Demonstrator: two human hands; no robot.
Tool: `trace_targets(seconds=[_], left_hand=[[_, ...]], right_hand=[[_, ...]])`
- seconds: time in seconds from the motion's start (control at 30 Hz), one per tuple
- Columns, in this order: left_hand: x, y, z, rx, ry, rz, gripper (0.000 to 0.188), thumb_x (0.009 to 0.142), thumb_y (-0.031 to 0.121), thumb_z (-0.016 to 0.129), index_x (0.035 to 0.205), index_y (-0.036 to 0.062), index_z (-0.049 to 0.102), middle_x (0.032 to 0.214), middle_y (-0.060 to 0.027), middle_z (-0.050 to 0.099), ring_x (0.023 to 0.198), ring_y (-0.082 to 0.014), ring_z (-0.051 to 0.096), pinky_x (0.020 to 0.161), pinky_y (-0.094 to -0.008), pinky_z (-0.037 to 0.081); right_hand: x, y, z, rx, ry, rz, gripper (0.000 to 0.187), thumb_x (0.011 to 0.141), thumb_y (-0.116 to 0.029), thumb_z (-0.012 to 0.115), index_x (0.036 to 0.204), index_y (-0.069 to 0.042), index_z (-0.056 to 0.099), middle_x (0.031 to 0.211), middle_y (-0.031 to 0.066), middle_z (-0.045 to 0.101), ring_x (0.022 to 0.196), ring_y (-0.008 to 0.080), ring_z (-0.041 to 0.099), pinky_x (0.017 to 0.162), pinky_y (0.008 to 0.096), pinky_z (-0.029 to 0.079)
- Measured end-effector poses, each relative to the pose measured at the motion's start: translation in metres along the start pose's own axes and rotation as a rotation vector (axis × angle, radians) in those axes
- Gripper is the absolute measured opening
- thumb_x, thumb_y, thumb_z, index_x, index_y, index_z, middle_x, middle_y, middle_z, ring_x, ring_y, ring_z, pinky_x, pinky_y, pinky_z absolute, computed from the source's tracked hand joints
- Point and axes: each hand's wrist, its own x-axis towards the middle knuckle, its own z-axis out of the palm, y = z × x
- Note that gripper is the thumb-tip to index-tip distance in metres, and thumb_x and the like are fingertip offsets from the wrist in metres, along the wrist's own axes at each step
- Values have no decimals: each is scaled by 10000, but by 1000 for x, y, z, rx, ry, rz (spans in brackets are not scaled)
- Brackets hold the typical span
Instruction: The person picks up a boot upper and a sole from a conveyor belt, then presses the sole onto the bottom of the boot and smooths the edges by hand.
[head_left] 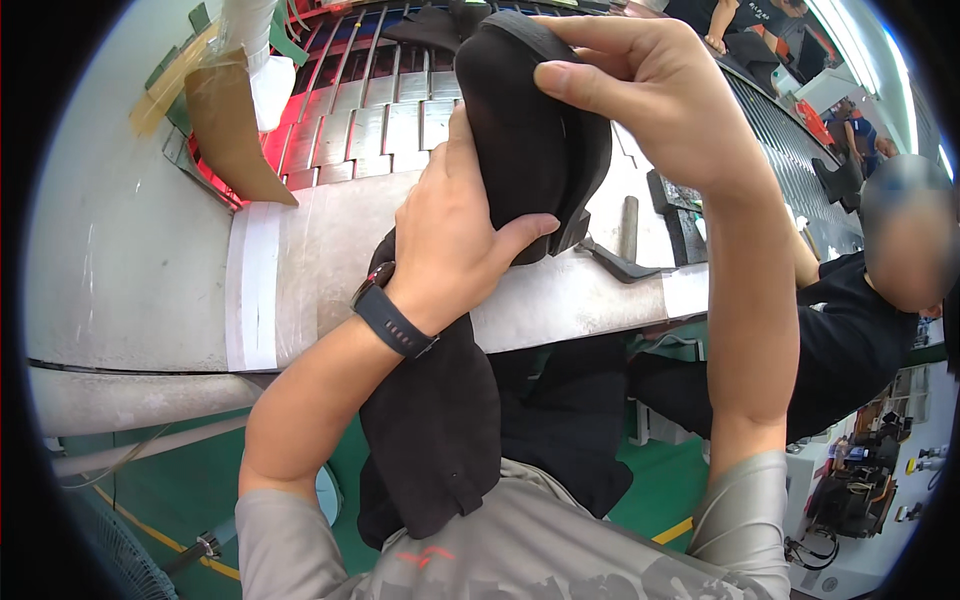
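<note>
A tall black boot (520,130) is held up in front of me, its toe at the top and its dark sole turned to the right. Its long soft shaft (430,430) hangs down behind my left wrist toward my lap. My left hand (455,215) is wrapped around the boot's lower foot part, thumb lying near the heel. At the toe, my right hand (640,90) grips the sole edge between thumb and fingers. Right of the boot, a hammer-like tool with a grey-brown handle (629,228) and a dark curved head lies on the bench. A dark watch circles my left wrist.
Beyond the pale bench (330,240) runs a metal-slatted conveyor (370,120) under red light. A brown cardboard flap (230,135) hangs at left. Black blocks (682,225) lie right of the tool. A person in black (850,340) sits close on my right; others are farther off.
</note>
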Motion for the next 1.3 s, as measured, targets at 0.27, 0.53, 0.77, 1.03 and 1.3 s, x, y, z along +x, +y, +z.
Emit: trace_targets(seconds=[0.27,0.53,0.77,1.03,1.3], left_hand=[[1,-6,4,111,24,8,1202,747,375,952,1598,-99,248,1211,-263,641,1084,-443,666,917,-517,550],[9,-1,9,138,-10,-42,1178,746,359,950,1575,-116,262,1192,-260,648,1069,-436,669,905,-513,553],[18,-15,2,58,-60,-83,1100,759,325,952,1544,-110,315,1229,-281,658,1134,-463,679,936,-516,567],[22,-26,0,-38,-69,-42,913,797,241,920,1519,-10,421,1311,-254,682,1217,-423,680,1001,-472,553],[25,-31,-2,-67,-88,23,832,850,196,898,1508,-43,449,1314,-206,714,1220,-322,702,1065,-408,537]], right_hand=[[12,14,-17,-24,-51,-16,416,1038,-60,694,1422,88,630,1214,119,765,1070,122,693,960,290,581],[7,44,13,-379,324,-336,366,908,-190,784,1163,70,741,919,289,747,819,419,750,762,410,603],[-3,71,55,-918,530,-525,623,898,-81,716,1451,128,518,1265,356,678,1135,466,706,982,484,566],[-26,128,43,-201,376,-237,579,942,-125,818,1464,17,611,1177,109,770,1071,161,723,953,332,584],[-25,145,28,-19,291,-209,495,989,-51,738,1465,18,621,1142,87,779,1007,123,723,900,298,591]])
